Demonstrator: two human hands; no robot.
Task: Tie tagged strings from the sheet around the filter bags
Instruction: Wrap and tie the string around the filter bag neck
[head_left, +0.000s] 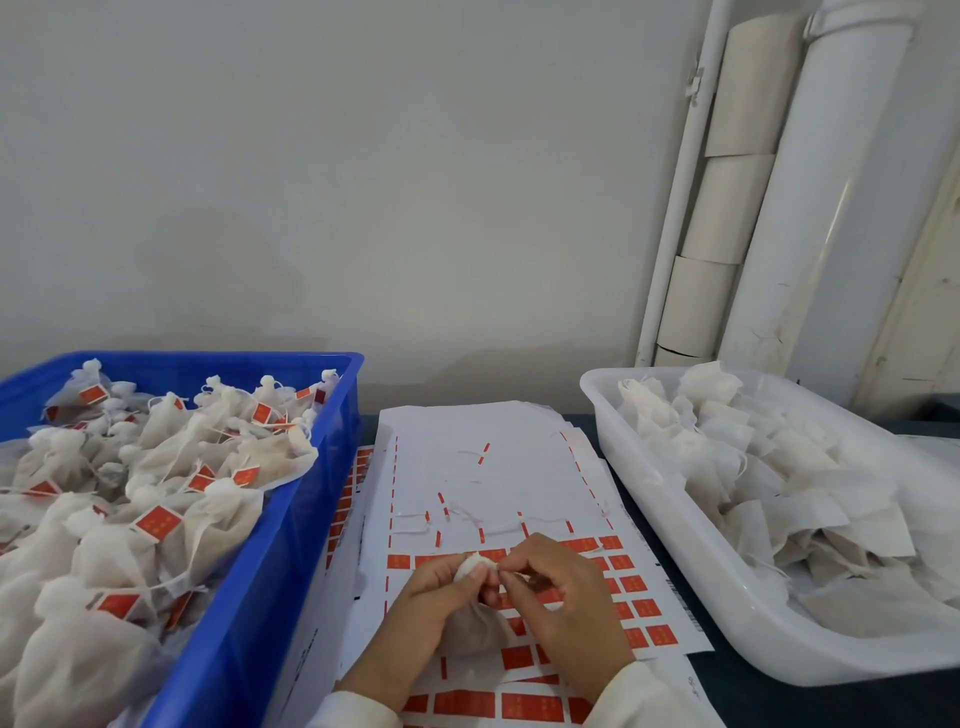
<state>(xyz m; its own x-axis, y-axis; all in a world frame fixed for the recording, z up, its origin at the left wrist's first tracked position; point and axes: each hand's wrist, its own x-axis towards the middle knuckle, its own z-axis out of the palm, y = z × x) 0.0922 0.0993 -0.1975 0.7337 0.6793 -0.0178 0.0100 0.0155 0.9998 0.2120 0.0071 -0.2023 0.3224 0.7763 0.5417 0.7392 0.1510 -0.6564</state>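
Centrally, dark tabletop (737, 691) meets pale wall (363, 182).

We see two bare hands, left hand (431, 597) and right hand (561, 603), no gloves, rings or watch showing. Both wrists run into loose off-white long sleeves: left sleeve (358, 714) and right sleeve (654, 696), plain fabric, no print, cuffs soft and unbuttoned-looking. Nails short, unpainted as far as we can tell.
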